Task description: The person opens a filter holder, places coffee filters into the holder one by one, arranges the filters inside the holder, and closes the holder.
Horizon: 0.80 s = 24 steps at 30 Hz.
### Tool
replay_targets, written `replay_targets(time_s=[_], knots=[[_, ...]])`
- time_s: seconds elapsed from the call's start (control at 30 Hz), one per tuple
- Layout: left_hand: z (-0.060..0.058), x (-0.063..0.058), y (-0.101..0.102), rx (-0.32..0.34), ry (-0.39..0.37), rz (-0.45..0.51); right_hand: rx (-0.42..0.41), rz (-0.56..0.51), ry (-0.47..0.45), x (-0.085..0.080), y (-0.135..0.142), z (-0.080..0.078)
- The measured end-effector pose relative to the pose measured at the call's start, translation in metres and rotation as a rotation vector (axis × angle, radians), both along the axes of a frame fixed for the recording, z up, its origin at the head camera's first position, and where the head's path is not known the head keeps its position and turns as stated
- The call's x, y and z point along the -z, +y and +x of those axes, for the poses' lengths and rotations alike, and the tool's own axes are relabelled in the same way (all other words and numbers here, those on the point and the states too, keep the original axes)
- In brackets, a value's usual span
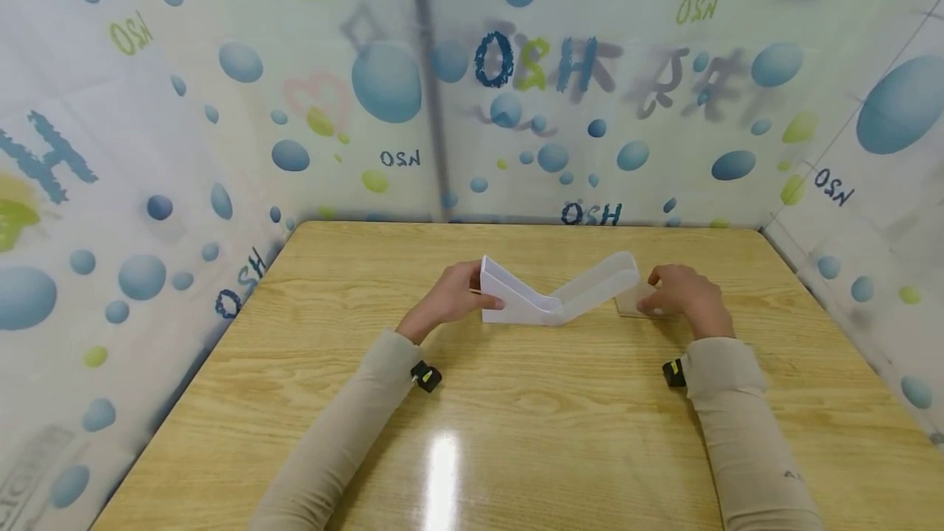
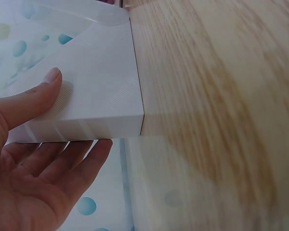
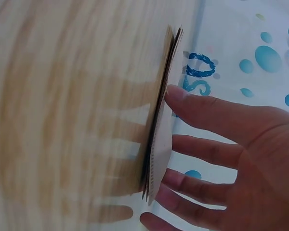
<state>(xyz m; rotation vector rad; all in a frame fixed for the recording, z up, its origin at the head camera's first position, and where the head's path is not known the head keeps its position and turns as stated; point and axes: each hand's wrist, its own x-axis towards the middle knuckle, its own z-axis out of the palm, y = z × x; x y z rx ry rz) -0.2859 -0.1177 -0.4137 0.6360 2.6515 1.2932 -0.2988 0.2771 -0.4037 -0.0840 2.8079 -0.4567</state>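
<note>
A white plastic box stands on the wooden table, its translucent hinged lid swung up and tilted to the right. My left hand grips the box's left end, the thumb on its near side wall and the fingers at the end wall and behind. To the right, a small flat stack of beige papers with notched edges lies on the table. My right hand is over that stack; thumb and fingertips touch the top paper, fingers loosely bent. The far fingertips are partly hidden behind the papers' edge.
The wood-grain table carries a bright light reflection near its front. Behind and at both sides hang pale sheets printed with blue and green spots and letters. The back sheet meets the table's far edge.
</note>
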Motion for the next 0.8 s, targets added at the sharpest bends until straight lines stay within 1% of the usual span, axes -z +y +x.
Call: replay_targets(time_s=[0.37, 0.57, 0.8], knots=[[-0.0009, 0.0020, -0.0001, -0.018, -0.001, 0.002, 0.038, -0.004, 0.032, -0.0004, -0.0051, 0.0029], [-0.0021, 0.0031, 0.0005, -0.013, 0.004, 0.001, 0.031, -0.021, 0.051, -0.0010, -0.0080, 0.0041], [-0.0021, 0.0021, 0.0005, -0.006, 0.010, -0.002, 0.014, -0.022, 0.097, -0.0006, -0.0078, 0.0043]])
